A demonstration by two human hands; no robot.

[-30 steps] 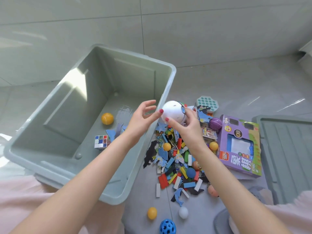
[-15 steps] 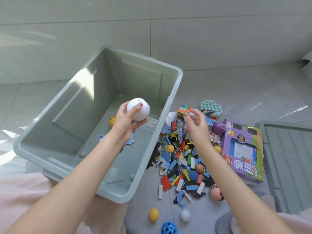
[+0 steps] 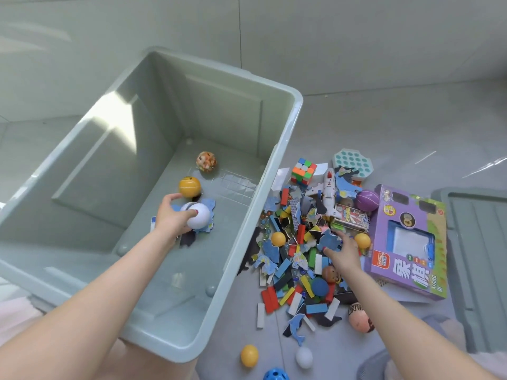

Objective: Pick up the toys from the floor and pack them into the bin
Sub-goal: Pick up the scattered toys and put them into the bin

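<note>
My left hand (image 3: 170,218) reaches down into the grey-green bin (image 3: 263,193) and grips a white round toy (image 3: 198,215) low over the bin floor. An orange ball (image 3: 189,186), a patterned ball (image 3: 206,161) and blue puzzle pieces lie on the bin floor beside it. My right hand (image 3: 343,253) is down on the toy pile (image 3: 299,259) right of the bin, fingers pinching a blue puzzle piece (image 3: 327,240).
A purple toy box (image 3: 408,242) lies right of the pile, with the bin lid (image 3: 477,259) beyond it. A colour cube (image 3: 303,171), toy plane (image 3: 329,192), purple ball (image 3: 367,200) and teal pop toy (image 3: 353,161) sit at the pile's far side. Loose balls (image 3: 249,355) lie near me.
My left hand has carried the white round toy from above the bin down to its floor. My right hand has dropped from above the pile onto a blue puzzle piece.
</note>
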